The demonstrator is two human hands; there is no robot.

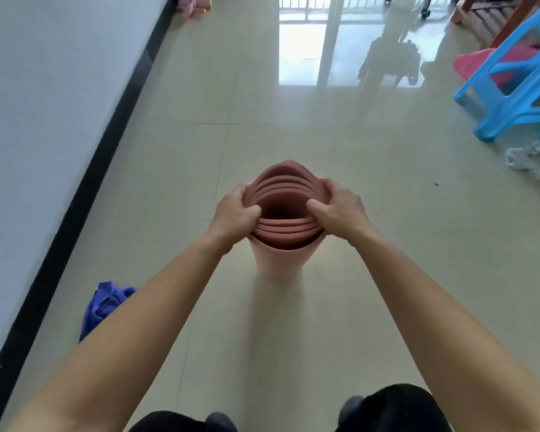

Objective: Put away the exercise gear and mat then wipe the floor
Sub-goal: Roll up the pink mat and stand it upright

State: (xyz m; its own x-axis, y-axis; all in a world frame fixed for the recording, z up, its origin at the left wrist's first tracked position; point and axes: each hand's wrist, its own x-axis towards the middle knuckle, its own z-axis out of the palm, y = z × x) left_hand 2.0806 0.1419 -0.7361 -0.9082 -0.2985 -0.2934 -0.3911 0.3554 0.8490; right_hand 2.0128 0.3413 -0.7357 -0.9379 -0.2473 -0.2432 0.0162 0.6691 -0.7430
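A pink exercise mat, rolled into a loose tube, stands on end on the tiled floor in the middle of the view. I look down into its open top, where several coiled layers show. My left hand grips the left side of the top rim, thumb inside the roll. My right hand grips the right side the same way. A crumpled blue cloth lies on the floor to the left, near the wall, partly hidden by my left forearm.
A white wall with a black skirting board runs along the left. A blue plastic stool stands at the right with a pink item behind it. A white rag lies beside the stool. Pink objects lie far back.
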